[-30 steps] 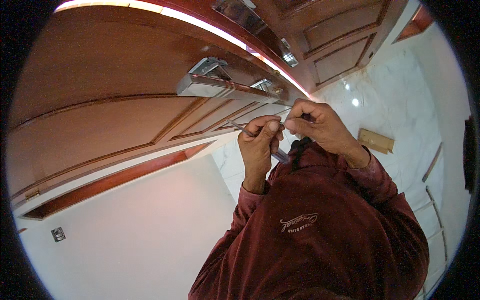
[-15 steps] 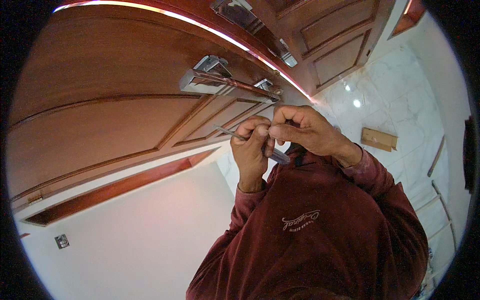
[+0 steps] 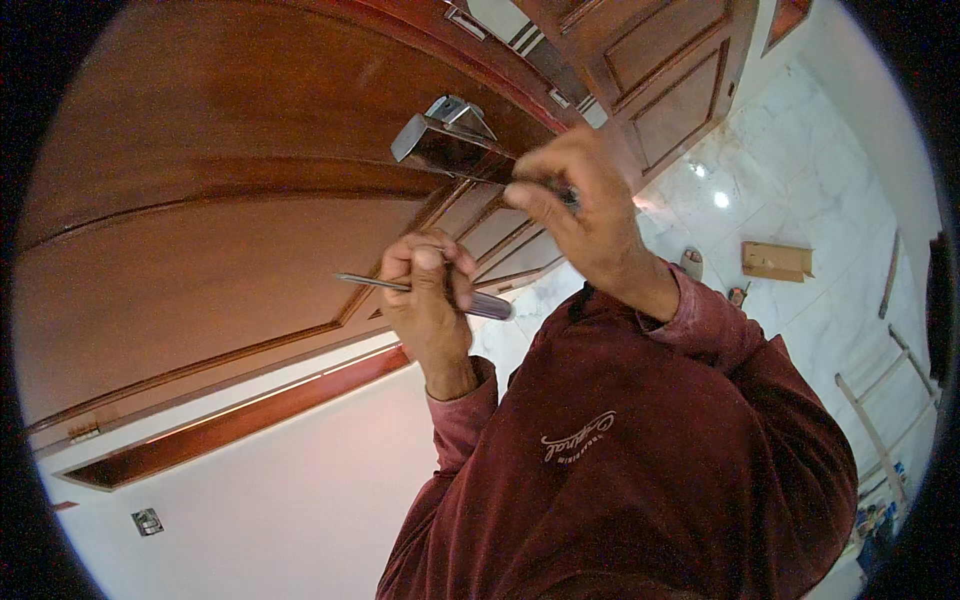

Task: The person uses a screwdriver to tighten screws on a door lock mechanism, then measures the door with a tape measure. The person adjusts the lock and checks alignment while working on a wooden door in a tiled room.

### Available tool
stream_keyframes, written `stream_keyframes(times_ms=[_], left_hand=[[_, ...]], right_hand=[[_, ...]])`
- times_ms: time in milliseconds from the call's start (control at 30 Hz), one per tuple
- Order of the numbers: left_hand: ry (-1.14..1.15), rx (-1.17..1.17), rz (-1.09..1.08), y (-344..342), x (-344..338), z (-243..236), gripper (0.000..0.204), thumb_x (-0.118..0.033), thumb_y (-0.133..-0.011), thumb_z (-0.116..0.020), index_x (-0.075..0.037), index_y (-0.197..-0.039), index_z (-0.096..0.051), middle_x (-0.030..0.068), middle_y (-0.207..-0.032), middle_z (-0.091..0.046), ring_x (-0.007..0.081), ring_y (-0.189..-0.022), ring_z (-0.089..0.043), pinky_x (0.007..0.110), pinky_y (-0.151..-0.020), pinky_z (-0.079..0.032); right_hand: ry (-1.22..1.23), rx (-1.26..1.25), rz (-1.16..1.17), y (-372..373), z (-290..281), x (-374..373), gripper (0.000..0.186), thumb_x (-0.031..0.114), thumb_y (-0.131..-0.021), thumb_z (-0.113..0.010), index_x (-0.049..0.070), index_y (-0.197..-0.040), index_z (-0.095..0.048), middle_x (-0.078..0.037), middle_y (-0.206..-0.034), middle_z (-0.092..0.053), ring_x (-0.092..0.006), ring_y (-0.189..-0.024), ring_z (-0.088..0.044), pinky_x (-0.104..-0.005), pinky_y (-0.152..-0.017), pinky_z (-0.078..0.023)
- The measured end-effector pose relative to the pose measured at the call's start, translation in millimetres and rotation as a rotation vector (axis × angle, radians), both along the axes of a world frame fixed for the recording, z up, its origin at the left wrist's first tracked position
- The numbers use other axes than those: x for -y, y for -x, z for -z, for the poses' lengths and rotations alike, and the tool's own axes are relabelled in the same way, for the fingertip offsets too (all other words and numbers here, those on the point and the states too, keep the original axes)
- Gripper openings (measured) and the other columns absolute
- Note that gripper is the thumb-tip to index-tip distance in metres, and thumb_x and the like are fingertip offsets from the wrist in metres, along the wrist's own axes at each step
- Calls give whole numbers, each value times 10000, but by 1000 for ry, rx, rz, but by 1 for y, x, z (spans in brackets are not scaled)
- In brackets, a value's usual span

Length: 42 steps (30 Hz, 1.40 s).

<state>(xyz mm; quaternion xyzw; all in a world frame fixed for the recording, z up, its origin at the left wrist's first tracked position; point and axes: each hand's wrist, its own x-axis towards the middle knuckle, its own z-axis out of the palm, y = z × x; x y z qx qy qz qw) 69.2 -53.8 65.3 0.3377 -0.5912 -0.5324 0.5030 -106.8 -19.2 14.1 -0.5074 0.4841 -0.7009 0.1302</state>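
My left hand (image 3: 428, 285) is closed around a screwdriver (image 3: 492, 306) with a translucent dark handle and a thin metal shank pointing left. It is just off the face of a brown panelled wooden door (image 3: 200, 240). My right hand (image 3: 590, 205) is raised to the far end of the shiny metal door handle (image 3: 430, 145). Its fingers are bent toward the thumb and smeared by motion. Whatever sits between those fingertips is too small or hidden to make out. The hand covers that end of the door handle.
A second wooden door (image 3: 670, 80) stands beyond. On the pale tiled floor lie a cardboard box (image 3: 777, 262) and, at right, a ladder-like frame (image 3: 870, 430). A slipper (image 3: 691, 262) shows past my right arm. A socket (image 3: 147, 522) sits in the white wall.
My hands have parted from in front of my chest. The left moved left and down with the screwdriver; the right went up to the door handle. The lit gap along the door's edge is no longer visible.
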Motion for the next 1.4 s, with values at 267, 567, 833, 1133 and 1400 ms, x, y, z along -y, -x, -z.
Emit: stream_keyframes(times_ms=[267, 567, 833, 1133, 1400], left_hand=[[152, 260, 31, -8, 27, -8, 160, -152, -933, -657, 5, -945, -631, 182, -1107, -665, 16, -541, -492, 154, -442, -355], [163, 253, 8, -1, 25, -13, 166, -135, -893, -706, 22, -915, -656, 132, -1064, -661, 30, -521, -475, 170, -442, -354], [101, 237, 48, 13, 5, 7, 212, -193, -894, -717, 1, -933, -642, 32, -734, -619, 55, -448, -455, 193, -387, -319], [15, 196, 120, 14, 1, 13, 177, -155, -896, -715, 6, -933, -653, 96, -1028, -648, 44, -503, -489, 179, -416, -355], [-4, 109, 126, 10, 6, 15, 201, -174, -882, -731, -5, -934, -634, 70, -871, -640, 62, -462, -491, 187, -386, -361]], right_hand=[[20, -76, 82, -25, 5, 31, 320, 187, -846, -705, 33, -1095, -576, -149, -994, -550, -338, -907, -583, -416, -776, -486], [25, -10, 41, -26, 8, 28, 291, 177, -849, -699, 25, -1062, -573, -157, -956, -541, -361, -896, -571, -420, -766, -483], [44, 97, -3, -25, 15, 17, 273, 149, -832, -699, 21, -1041, -578, -150, -959, -538, -328, -926, -550, -401, -814, -459], [83, 127, 9, -24, 14, 11, 247, 159, -846, -682, 16, -1021, -581, -142, -954, -538, -318, -921, -548, -392, -817, -449], [88, 82, -53, -20, 13, 11, 232, 166, -853, -672, 15, -1000, -576, -139, -917, -511, -305, -893, -521, -383, -805, -431]])
